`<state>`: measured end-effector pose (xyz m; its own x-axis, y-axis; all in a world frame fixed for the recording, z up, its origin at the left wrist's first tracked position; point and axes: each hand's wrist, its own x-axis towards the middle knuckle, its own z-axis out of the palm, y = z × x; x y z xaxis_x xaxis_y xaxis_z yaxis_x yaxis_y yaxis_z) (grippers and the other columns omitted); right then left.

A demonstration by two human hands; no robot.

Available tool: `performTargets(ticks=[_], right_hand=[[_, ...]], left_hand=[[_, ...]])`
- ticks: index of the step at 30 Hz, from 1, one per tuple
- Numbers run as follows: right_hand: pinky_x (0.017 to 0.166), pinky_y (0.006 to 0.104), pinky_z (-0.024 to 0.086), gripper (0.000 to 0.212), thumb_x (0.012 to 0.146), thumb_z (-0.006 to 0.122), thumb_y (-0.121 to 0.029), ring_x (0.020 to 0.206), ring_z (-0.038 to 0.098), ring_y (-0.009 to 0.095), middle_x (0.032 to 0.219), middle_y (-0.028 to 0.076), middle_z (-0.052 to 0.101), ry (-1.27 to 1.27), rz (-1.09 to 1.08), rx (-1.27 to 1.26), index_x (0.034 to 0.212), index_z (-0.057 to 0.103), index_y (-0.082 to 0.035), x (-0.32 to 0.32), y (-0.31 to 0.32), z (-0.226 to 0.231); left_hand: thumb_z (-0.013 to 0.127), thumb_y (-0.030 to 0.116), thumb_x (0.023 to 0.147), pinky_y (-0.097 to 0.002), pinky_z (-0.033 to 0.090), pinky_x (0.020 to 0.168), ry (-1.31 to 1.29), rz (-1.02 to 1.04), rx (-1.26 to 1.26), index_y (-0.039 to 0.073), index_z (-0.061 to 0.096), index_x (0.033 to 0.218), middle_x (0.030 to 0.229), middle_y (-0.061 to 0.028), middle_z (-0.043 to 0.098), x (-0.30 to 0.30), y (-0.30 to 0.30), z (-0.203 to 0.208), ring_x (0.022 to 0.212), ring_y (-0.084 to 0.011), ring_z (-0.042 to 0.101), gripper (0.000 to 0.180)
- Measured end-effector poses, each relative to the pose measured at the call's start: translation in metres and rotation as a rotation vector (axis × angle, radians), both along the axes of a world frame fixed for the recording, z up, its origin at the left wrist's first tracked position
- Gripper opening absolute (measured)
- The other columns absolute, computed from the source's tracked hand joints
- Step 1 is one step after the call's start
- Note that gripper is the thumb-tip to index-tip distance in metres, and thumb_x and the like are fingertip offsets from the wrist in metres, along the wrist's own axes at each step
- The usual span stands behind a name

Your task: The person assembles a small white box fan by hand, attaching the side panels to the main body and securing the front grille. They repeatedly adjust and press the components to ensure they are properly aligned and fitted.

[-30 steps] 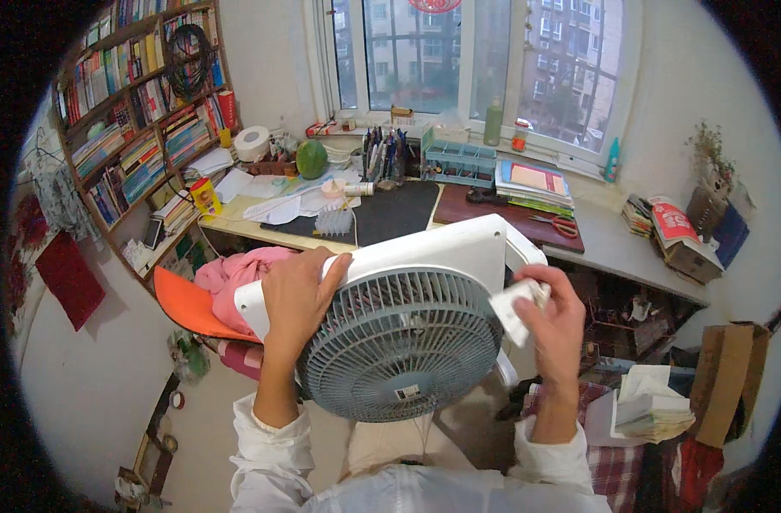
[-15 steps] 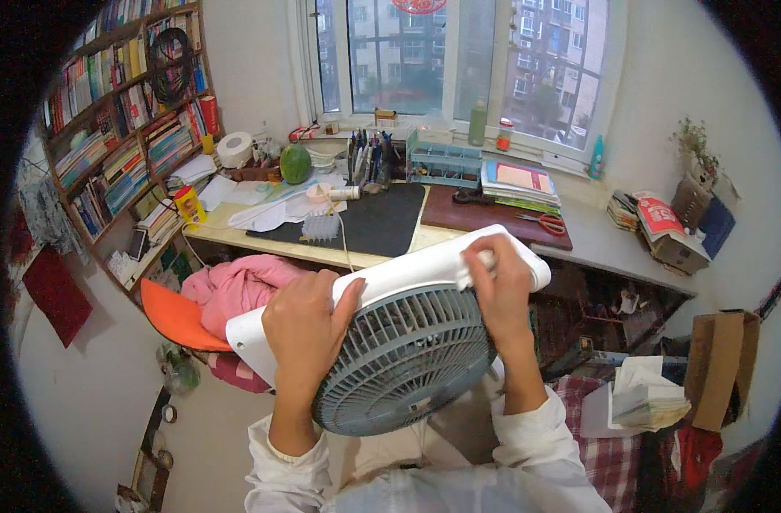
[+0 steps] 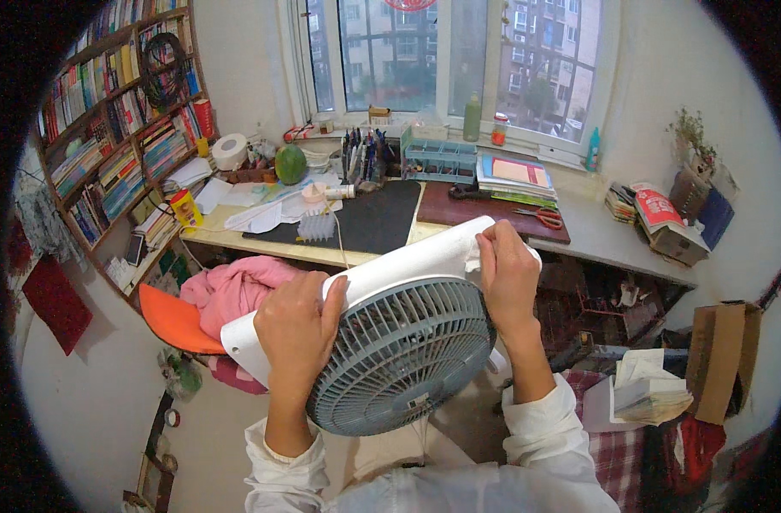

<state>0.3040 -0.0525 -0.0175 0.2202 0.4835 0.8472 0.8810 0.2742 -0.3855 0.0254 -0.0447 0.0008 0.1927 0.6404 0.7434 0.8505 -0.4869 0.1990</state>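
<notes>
A small electric fan (image 3: 403,359) with a round grey grille is held up before me, tilted, its long white base (image 3: 399,261) at the top. My left hand (image 3: 295,333) wraps round the left part of that base, thumb lying along its near face. On the right end, my right hand (image 3: 508,278) pinches a small crumpled white wad (image 3: 473,255), tissue or cloth, against the white surface. Part of the wad is hidden by my fingers. The fan's lower side hangs over my lap.
Beyond the fan stands a desk with a black mat (image 3: 378,222), a watermelon (image 3: 290,164), a blue organizer (image 3: 440,161) and red-handled scissors (image 3: 544,218). An orange chair (image 3: 164,321) with pink cloth (image 3: 237,291) is at left. A cardboard box (image 3: 719,363) stands at right.
My right hand, with the white wad, has slid slightly right and up along the base towards its end. The fan has tilted a little; my left hand keeps its grip.
</notes>
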Motion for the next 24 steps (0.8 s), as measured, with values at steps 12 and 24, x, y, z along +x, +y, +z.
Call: performTargets(ticks=[12, 24], right_hand=[[0.075, 0.0416, 0.052, 0.018, 0.089, 0.074, -0.008, 0.084, 0.066, 0.036, 0.093, 0.017, 0.066, -0.147, 0.321, -0.264, 0.102, 0.063, -0.003, 0.034, -0.030, 0.035], [0.070, 0.0473, 0.055, 0.016, 0.092, 0.066, -0.018, 0.086, 0.069, 0.035, 0.090, 0.013, 0.062, -0.512, 0.580, -0.209, 0.099, 0.056, -0.007, -0.005, -0.006, 0.049]], left_hand=[[0.064, 0.031, 0.100, -0.0476, 0.048, 0.065, 0.016, -0.009, 0.056, 0.008, 0.069, 0.086, 0.078, -0.0133, 0.067, -0.002, 0.001, -0.001, 0.072, -0.0346, 0.066, 0.027], [0.060, 0.028, 0.103, -0.0473, 0.048, 0.064, -0.005, 0.004, 0.080, 0.008, 0.068, 0.085, 0.076, -0.0133, 0.066, -0.009, 0.003, -0.007, 0.070, -0.0346, 0.065, 0.028]])
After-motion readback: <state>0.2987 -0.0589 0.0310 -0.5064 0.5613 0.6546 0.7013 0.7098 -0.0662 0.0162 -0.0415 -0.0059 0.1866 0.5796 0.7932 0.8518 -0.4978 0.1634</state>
